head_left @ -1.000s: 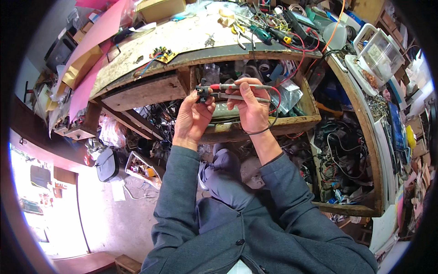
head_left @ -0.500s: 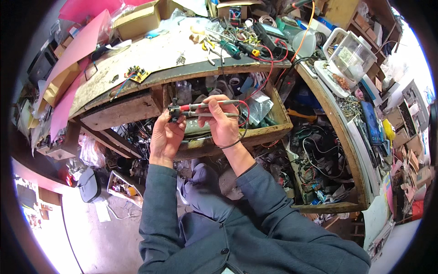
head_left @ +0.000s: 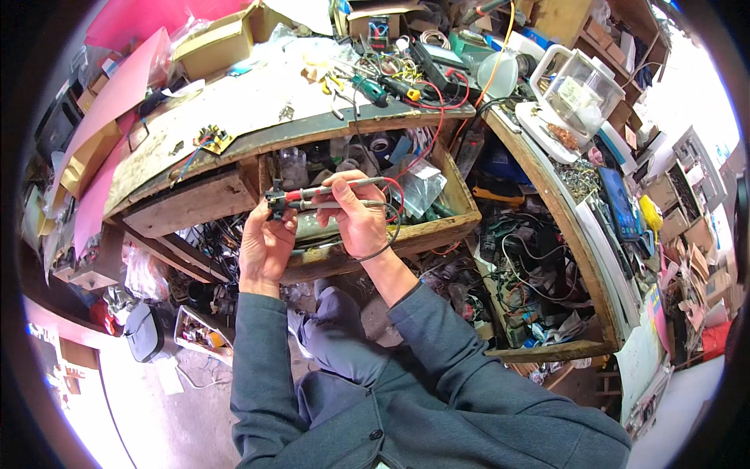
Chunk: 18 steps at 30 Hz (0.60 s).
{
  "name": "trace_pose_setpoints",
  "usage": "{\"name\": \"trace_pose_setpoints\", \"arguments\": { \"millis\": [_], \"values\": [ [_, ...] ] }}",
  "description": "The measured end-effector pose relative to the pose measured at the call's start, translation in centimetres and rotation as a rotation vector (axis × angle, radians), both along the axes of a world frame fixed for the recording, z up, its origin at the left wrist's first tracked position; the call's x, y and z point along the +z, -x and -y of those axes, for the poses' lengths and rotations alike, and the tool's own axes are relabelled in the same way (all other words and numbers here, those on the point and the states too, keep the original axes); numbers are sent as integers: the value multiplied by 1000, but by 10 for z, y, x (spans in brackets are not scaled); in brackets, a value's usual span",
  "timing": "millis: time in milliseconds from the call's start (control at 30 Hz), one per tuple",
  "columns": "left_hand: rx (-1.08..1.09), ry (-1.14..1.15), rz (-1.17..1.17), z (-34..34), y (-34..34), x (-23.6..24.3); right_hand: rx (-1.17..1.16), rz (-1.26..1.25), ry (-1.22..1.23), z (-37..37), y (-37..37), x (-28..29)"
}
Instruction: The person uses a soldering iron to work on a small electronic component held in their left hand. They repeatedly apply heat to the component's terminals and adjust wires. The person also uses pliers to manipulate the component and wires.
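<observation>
Your left hand [head_left: 264, 246] covering most of the small dark part [head_left: 275, 200] it pinches, probe tips [head_left: 287, 200] too small to tell apart, drawer [head_left: 437, 227] contents a blurred tangle, bench [head_left: 258, 105] far corners cut off.

Bench: your wooden workbench [head_left: 258, 139] runs across the upper middle of the frame, its pale top worn and stained.
Upper left: a cardboard box [head_left: 212, 47] sits on it, beside pink sheets [head_left: 117, 86].
Left edge: a small circuit board [head_left: 209, 139] with coloured wires lies near the front rim.
Top centre: you have screwdrivers [head_left: 373, 90], a black meter [head_left: 437, 62] and red and black leads in a tangle there.
Upper right: a clear plastic jug [head_left: 580, 90] stands on a white side counter [head_left: 594, 234].
Below: an open wooden drawer [head_left: 437, 227] full of parts juts out under the bench top.
Lower left: bare concrete floor [head_left: 148, 406], with a small tray of bits [head_left: 201, 332] on it.
</observation>
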<state>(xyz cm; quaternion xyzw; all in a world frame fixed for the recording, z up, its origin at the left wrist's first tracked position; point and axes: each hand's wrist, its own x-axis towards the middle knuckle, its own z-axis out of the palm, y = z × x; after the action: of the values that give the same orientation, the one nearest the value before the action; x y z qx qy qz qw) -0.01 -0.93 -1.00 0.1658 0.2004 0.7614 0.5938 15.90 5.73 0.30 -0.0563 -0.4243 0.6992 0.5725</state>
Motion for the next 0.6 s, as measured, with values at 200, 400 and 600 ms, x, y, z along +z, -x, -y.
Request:
{"name": "trace_pose_setpoints", "arguments": {
  "millis": [200,400,600],
  "values": [
    [2,-8,-16,1,-2,3,6,-3,11,-1,0,-1],
    [2,-4,-3,-1,2,-4,22,6,22,-2,-1,-3],
    [-7,-2,4,-1,3,-5,12,7,15,-2,-1,-3]
  ]
}}
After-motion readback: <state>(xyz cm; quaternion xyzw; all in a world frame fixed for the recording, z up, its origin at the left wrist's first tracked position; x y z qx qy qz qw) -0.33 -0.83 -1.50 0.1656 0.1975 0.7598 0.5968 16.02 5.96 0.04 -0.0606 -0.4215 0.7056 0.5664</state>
